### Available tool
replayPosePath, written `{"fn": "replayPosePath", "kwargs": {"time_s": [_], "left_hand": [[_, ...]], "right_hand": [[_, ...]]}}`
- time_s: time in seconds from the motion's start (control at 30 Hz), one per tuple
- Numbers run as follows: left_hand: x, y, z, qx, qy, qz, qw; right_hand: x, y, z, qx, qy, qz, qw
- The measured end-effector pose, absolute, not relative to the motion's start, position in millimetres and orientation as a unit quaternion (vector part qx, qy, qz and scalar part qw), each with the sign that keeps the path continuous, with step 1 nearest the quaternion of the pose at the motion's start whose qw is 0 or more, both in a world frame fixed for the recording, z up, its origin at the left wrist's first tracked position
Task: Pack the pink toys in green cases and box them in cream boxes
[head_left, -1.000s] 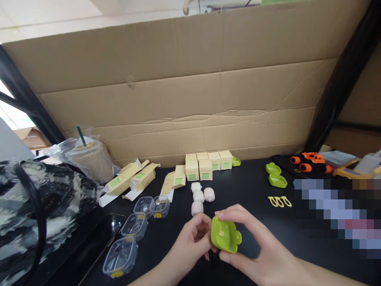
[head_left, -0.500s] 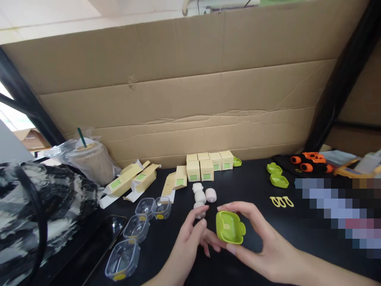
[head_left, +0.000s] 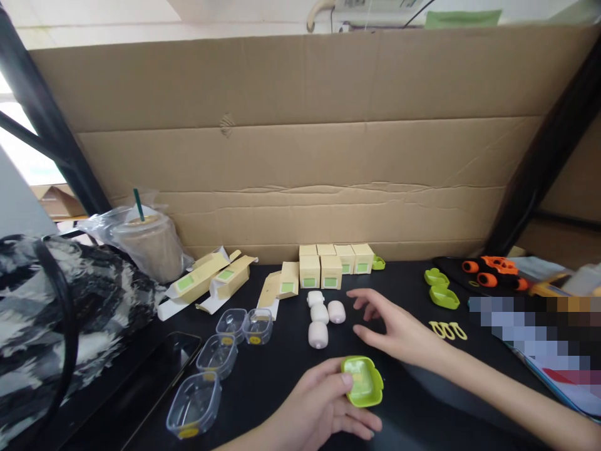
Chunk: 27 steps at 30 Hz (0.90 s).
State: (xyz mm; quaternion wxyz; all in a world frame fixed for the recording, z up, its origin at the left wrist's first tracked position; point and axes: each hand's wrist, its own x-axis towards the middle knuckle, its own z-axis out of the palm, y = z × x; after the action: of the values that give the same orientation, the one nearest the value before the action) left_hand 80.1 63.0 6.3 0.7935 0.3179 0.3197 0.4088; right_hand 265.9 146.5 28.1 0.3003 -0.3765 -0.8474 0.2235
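Observation:
In my left hand (head_left: 323, 401) is a small lime-green square case (head_left: 369, 391) with a tab on its right side; my thumb presses inside its rim and the fingers lie beneath. My right hand (head_left: 392, 329) reaches over the black table, fingers spread and curved, holding nothing. Just left of its fingertips lies a pale pinkish rounded piece (head_left: 336, 312), apart from them. Beside that piece is a short column of white rounded pieces: one with small ears (head_left: 315, 299), a middle one (head_left: 320, 314) and a nearer one (head_left: 318, 335).
Clear plastic cups (head_left: 195, 407) line the left, beside a dark phone (head_left: 159, 376). Cream boxes (head_left: 310, 272) stand at the back; opened ones (head_left: 197, 279) lie left. Green cases (head_left: 444, 297), yellow loops (head_left: 448, 330) and an orange toy car (head_left: 498, 266) sit right. A bagged drink (head_left: 150, 244) stands back left.
The green case has passed from my right hand to my left. My right hand let go and moved up and away, towards the white and pinkish pieces.

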Motion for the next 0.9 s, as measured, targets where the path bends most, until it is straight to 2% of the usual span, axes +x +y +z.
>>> {"fn": "replayPosePath", "kwargs": {"time_s": [0.07,0.17,0.43,0.7,0.8,0.9], "left_hand": [[80,63,6,0.325,0.323,0.408,0.790],[81,62,7,0.338,0.331,0.407,0.781],[81,62,13,0.335,0.349,0.406,0.775],[79,62,16,0.301,0.356,0.418,0.780],[78,62,19,0.284,0.352,0.415,0.789],[78,63,22,0.263,0.350,0.410,0.800]], "right_hand": [[260,159,24,-0.383,-0.854,0.222,0.272],[250,165,17,-0.381,-0.853,0.223,0.277],[247,165,5,-0.372,-0.810,0.291,0.348],[267,148,28,-0.330,-0.741,0.416,0.411],[269,128,33,-0.315,-0.737,0.401,0.445],[267,109,34,-0.285,-0.793,0.322,0.431]]}}
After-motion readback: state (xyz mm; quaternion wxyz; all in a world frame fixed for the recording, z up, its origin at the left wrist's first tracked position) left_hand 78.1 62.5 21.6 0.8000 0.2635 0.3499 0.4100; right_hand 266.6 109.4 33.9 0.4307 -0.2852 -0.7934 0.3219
